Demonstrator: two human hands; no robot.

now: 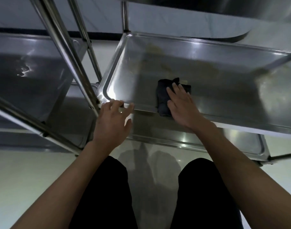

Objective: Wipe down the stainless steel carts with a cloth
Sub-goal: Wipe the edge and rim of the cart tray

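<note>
The right hand (pixel 181 103) lies flat, fingers straight, pressing a dark folded cloth (pixel 164 96) onto the middle shelf (pixel 224 90) of the steel cart, at its near rim; the cloth's long axis runs away from the person. The left hand (pixel 112 119), fingers loosely spread, touches that rim beside the corner post (pixel 70 52). The metal looks smooth, shiny and smeared.

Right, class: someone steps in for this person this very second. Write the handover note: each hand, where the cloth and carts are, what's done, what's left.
Right hand: flat, fingers straight, pressing the dark cloth onto the middle shelf near its front edge.
Left hand: fingers loosely curled on that shelf's front-left rim, steadying the cart.
Second cart: stands to the left.
Done: cannot tell how much is wiped; yellowish smears show on the shelf's far and right parts.
Left: those smears, the lower shelf, the second cart.
</note>
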